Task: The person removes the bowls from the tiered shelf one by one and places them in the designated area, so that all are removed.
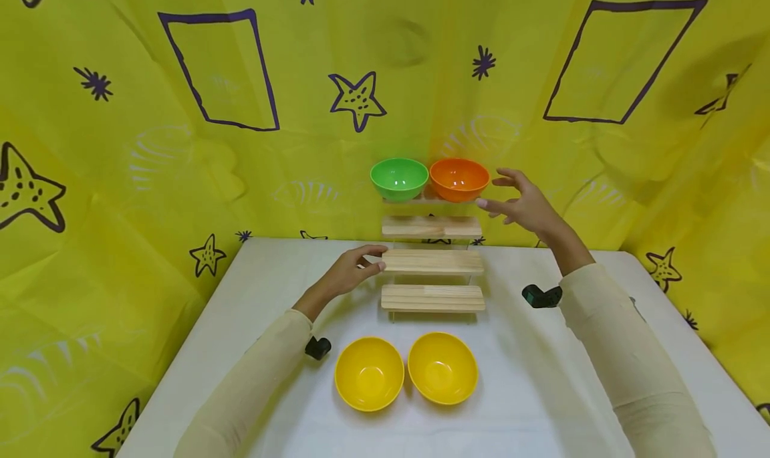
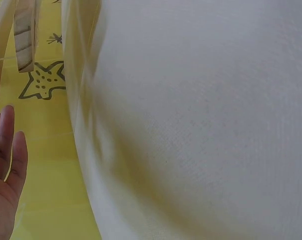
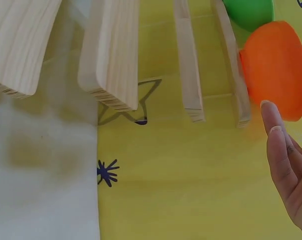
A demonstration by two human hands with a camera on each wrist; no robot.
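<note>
A wooden tiered stand (image 1: pixel 432 262) with several steps stands at the back of the table. On its top step sit a green bowl (image 1: pixel 400 179) and, to the right, an orange bowl (image 1: pixel 460 179). My left hand (image 1: pixel 347 271) holds the left end of a middle step between thumb and fingers; in the left wrist view only its fingers (image 2: pixel 6 135) show beside the wood. My right hand (image 1: pixel 522 202) is raised just right of the orange bowl, thumb and fingers spread. In the right wrist view, its fingertips (image 3: pixel 270 117) are close to that bowl's side.
Two yellow bowls (image 1: pixel 369 374) stand side by side on the white tabletop (image 1: pixel 271 351), in front of the stand. A yellow curtain (image 1: pixel 313 157) with drawn starfish hangs right behind the stand and along both sides of the table.
</note>
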